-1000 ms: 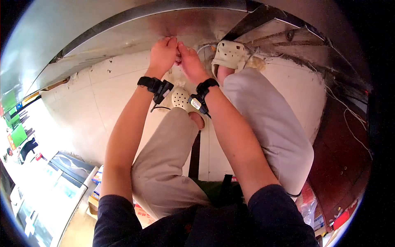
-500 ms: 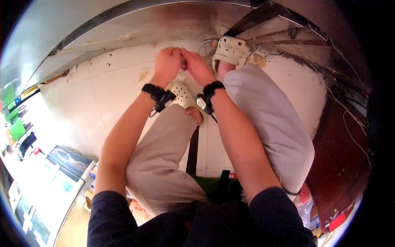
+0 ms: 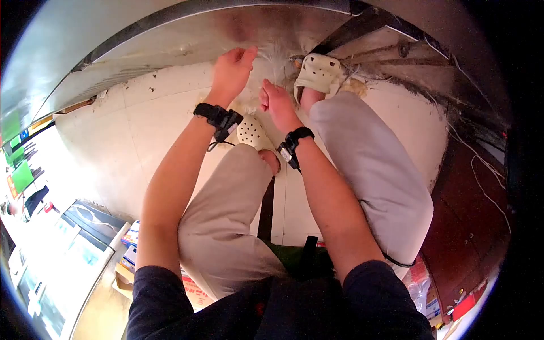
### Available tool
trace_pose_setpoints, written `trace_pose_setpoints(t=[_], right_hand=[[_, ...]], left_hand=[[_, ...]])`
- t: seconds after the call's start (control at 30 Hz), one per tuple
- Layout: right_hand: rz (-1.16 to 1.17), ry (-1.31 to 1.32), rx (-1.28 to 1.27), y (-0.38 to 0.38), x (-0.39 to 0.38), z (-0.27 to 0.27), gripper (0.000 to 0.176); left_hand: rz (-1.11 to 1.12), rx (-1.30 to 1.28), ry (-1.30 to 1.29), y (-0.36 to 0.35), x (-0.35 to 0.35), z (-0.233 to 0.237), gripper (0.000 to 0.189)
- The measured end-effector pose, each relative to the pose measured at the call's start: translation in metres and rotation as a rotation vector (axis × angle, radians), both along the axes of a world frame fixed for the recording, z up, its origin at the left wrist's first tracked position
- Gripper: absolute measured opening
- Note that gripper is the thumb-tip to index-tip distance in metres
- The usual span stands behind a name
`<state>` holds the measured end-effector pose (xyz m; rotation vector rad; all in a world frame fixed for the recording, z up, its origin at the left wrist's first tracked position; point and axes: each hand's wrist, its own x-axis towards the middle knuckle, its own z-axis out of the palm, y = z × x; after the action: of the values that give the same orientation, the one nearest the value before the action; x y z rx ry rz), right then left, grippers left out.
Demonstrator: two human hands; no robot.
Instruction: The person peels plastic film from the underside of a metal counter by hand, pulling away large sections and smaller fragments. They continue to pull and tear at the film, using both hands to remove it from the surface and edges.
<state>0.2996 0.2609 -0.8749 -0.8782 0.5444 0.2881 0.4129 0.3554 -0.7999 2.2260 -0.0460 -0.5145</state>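
Observation:
My left hand [image 3: 233, 71] is held out ahead, its fingers curled in and the thumb pointing right. Lower and to the right, my right hand [image 3: 277, 103] is closed with its fingers bent inward. A pale, see-through, film-like streak [image 3: 276, 61] shows just beyond and between the two hands, against the metal panel [image 3: 226, 31]. I cannot tell what the closed fingers hold. Each wrist wears a black strap with a small device. Below my hands is a cream clog [image 3: 253, 131] on my left foot.
The other cream clog [image 3: 319, 73] stands right of my hands, close to a dark metal brace [image 3: 351, 28]. Light tiles [image 3: 141, 130] cover the floor. Loose white cables [image 3: 481, 158] hang beside a dark red panel [image 3: 459, 221]. Boxes [image 3: 126, 272] stand at lower left.
My hands were together and have now parted. The left has moved up and away, the right slightly down and right. The see-through streak now shows beyond them.

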Motion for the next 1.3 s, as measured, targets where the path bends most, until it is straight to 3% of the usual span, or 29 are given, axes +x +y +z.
trace_pose_setpoints(t=[0.1, 0.17, 0.3, 0.37, 0.5, 0.6, 0.67, 0.8, 0.9, 0.97, 1.0, 1.07, 1.2, 1.3], right_hand=[[0.024, 0.010, -0.053, -0.004, 0.002, -0.003, 0.038], [-0.062, 0.032, -0.047, -0.002, -0.001, -0.005, 0.039], [-0.054, 0.075, -0.056, -0.001, -0.003, -0.009, 0.040], [-0.038, -0.001, -0.205, 0.001, -0.004, -0.016, 0.041], [-0.042, -0.036, -0.343, 0.002, -0.003, -0.031, 0.037], [0.003, 0.003, -0.386, 0.001, -0.004, -0.028, 0.047], [0.025, 0.035, -0.831, 0.013, -0.003, -0.020, 0.050], [0.066, -0.146, -1.015, 0.037, -0.008, -0.008, 0.045], [0.222, -0.137, -0.808, 0.045, 0.019, 0.035, 0.045], [-0.095, 0.067, -0.203, 0.045, 0.054, 0.046, 0.043], [-0.088, 0.065, -0.199, 0.042, 0.067, 0.055, 0.043], [-0.081, -0.088, -0.058, 0.039, 0.085, 0.068, 0.036], [-0.168, -0.127, 0.129, 0.047, 0.093, 0.062, 0.030], [-0.256, -0.164, 0.295, 0.051, 0.095, 0.047, 0.026]], left_hand=[[0.045, -0.164, 0.068, -0.007, 0.008, -0.010, 0.044], [0.226, -0.409, 0.212, -0.004, 0.007, -0.012, 0.039], [0.215, -0.139, 0.052, 0.010, 0.010, 0.009, 0.037], [0.124, -0.006, -0.091, 0.015, 0.013, 0.018, 0.035], [0.089, -0.026, -0.116, 0.025, 0.015, 0.004, 0.031], [0.039, -0.178, -0.259, 0.029, 0.016, -0.002, 0.029], [0.046, -0.074, -0.244, 0.029, 0.014, 0.007, 0.028], [0.062, -0.154, -0.322, 0.031, 0.015, 0.002, 0.026], [0.000, 0.013, -0.276, 0.037, 0.016, 0.016, 0.025], [-0.061, 0.003, -0.294, 0.041, 0.014, 0.020, 0.025], [-0.055, 0.008, -0.296, 0.042, 0.012, 0.019, 0.025], [-0.012, -0.227, -0.209, 0.042, 0.012, 0.018, 0.024], [-0.017, -0.206, -0.107, 0.046, 0.015, 0.008, 0.023], [-0.007, -0.234, -0.234, 0.047, 0.016, -0.006, 0.023]])
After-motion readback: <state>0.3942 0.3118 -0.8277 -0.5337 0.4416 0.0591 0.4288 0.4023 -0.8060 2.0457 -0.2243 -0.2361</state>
